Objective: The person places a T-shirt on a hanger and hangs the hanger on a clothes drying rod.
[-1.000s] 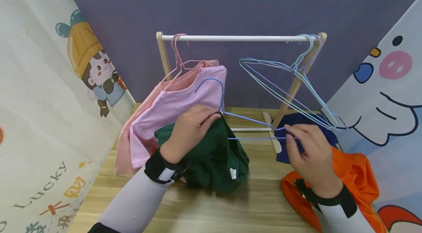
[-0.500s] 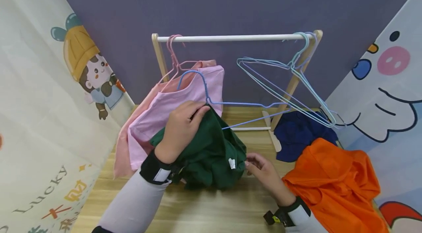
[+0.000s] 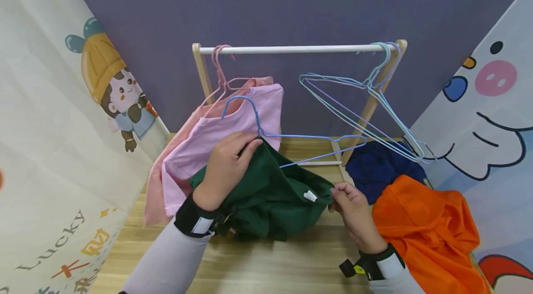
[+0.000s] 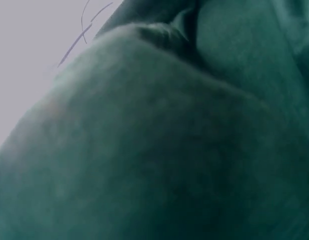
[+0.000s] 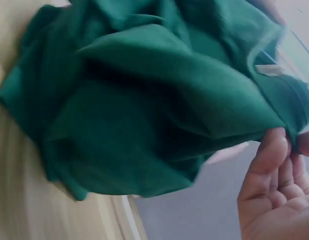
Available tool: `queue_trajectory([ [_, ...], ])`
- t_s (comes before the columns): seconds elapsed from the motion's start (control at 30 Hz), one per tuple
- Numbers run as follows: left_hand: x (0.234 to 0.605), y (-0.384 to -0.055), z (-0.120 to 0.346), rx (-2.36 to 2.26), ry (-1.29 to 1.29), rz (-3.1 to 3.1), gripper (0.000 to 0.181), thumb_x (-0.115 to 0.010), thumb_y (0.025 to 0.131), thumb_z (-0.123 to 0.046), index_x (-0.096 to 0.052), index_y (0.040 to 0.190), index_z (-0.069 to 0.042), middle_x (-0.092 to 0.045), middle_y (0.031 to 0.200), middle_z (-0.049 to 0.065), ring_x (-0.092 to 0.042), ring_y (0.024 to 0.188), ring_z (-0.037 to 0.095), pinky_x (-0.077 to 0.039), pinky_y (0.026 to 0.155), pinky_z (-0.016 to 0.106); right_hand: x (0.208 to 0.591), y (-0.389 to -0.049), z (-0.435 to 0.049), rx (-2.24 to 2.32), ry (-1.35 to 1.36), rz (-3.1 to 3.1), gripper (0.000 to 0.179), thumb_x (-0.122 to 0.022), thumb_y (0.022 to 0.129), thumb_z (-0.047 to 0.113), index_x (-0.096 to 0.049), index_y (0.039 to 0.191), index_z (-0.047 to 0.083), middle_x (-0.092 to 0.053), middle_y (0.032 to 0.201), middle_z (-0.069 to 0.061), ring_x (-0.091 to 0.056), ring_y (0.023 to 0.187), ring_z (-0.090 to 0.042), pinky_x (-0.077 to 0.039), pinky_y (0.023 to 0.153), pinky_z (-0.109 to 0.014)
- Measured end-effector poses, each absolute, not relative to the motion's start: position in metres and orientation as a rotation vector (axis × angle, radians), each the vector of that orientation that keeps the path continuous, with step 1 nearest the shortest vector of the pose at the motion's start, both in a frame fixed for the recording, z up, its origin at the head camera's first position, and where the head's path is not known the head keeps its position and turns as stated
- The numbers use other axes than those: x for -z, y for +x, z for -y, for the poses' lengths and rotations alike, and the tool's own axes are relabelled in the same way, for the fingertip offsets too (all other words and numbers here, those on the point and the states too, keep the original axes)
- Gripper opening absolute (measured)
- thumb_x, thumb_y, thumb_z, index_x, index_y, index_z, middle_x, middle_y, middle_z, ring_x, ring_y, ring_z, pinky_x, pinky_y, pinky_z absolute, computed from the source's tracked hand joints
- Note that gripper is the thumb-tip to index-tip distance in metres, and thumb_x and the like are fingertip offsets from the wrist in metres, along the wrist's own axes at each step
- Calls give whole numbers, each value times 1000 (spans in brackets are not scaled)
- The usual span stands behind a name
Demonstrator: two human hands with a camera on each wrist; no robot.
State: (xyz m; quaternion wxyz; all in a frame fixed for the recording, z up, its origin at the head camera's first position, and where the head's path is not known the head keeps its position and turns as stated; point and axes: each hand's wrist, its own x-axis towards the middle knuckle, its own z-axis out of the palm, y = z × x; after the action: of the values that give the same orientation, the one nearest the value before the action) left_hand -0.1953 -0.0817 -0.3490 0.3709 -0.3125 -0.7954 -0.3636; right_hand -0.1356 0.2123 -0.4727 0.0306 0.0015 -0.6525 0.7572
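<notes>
A dark green shirt (image 3: 275,201) bunches above the table in the head view, with a small white label (image 3: 310,196) near its opening. My left hand (image 3: 226,162) pinches the cloth just below the hook of a blue hanger (image 3: 308,136). The hanger's right arm sticks out bare to the right; its left side is hidden under the green cloth. At the right edge of the opening, my right hand (image 3: 353,213) pinches the fabric between thumb and fingers and holds it stretched out. In the right wrist view, the right hand's fingers (image 5: 272,155) grip that edge. Blurred green cloth (image 4: 144,140) fills most of the left wrist view.
Behind stands a rack with a white rail (image 3: 291,49). Pink hangers (image 3: 220,72) carry a lilac shirt (image 3: 233,134) and a peach one at left; bare hangers (image 3: 370,85) hang at right. An orange garment (image 3: 429,229) and a navy one (image 3: 379,167) lie on the wooden table (image 3: 283,266).
My right hand has let go of the hanger's right end, dropped to the green shirt's edge and pulled it rightward. The hanger's hook has shifted left. The left hand keeps its pinch.
</notes>
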Motion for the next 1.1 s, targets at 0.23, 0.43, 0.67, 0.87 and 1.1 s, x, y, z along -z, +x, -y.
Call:
queue_trajectory([
  [0.23, 361, -190, 78, 923, -821, 2042, 16, -64, 87, -21, -71, 95, -9, -70, 86, 3, -59, 86, 7, -53, 74, 33, 463, -143, -228, -2469, -14, 1831, 8, -55, 93, 12, -58, 97, 7, -62, 76, 5, -54, 65, -12, -49, 57, -20],
  [0.43, 368, -190, 69, 951, -829, 2058, 17, -62, 89, -24, -70, 95, -10, -68, 84, 0, -57, 83, 5, -52, 71, 30, 479, -145, -223, -3008, 344, 1355, 32, -31, 99, -1, -59, 114, 5, -64, 102, -3, -57, 94, -17, -51, 83, -27],
  [0.67, 368, -189, 65, 966, -834, 2063, 17, -61, 89, -25, -70, 95, -10, -67, 83, 0, -56, 81, 4, -52, 70, 30, 495, -137, -204, -2605, 566, 1727, 57, -39, 89, -13, -25, 143, -1, -47, 134, -7, -41, 122, -20, -40, 99, -21],
  [0.87, 366, -189, 65, 994, -825, 2055, 17, -61, 89, -24, -70, 95, -10, -67, 83, 0, -56, 82, 4, -52, 70, 29, 510, -139, -195, -2111, 493, 2100, 88, -58, 85, -6, -5, 150, 19, -24, 151, -18, -27, 134, -21, -29, 104, -13],
  [1.1, 365, -185, 63, 1002, -830, 2055, 17, -62, 89, -24, -70, 94, -11, -65, 79, -2, -55, 77, 3, -51, 66, 28, 510, -149, -189, -2170, -74, 2061, 58, -65, 85, 12, -41, 137, 5, -62, 119, -4, -55, 107, -17, -47, 87, -16],
])
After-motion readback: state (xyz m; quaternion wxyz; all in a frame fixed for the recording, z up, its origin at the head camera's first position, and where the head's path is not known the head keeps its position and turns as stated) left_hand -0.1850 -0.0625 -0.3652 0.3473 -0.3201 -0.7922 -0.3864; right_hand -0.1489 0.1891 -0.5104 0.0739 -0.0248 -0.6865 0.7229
